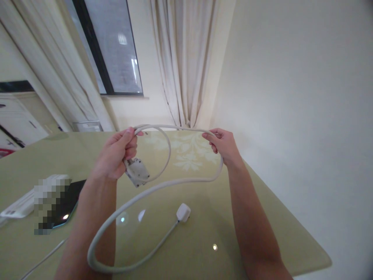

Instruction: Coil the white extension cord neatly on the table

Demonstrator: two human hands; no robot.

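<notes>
My left hand [121, 151] is closed round a white power cord [163, 182], gripping it at the start of a small loop. Part of the cord inside the fist is hidden. Just below that hand is a pale, boxy piece with small dark dots like screws [139, 172]; whether it hangs or rests on the table I cannot tell. My right hand [223, 144] pinches the same cord between thumb and fingers, with a stretch running across to the left hand. From there the cord sweeps down in a wide curve, over my left forearm, to a white plug [183, 212].
The glossy yellow-green table [204, 241] reflects lights. At left lie a long white object [21, 202] and a dark phone-like slab [71, 202], both partly pixelated. A thin white cable [43, 258] runs at lower left. A wall [297, 116] borders the right side; curtains [186, 58] hang behind.
</notes>
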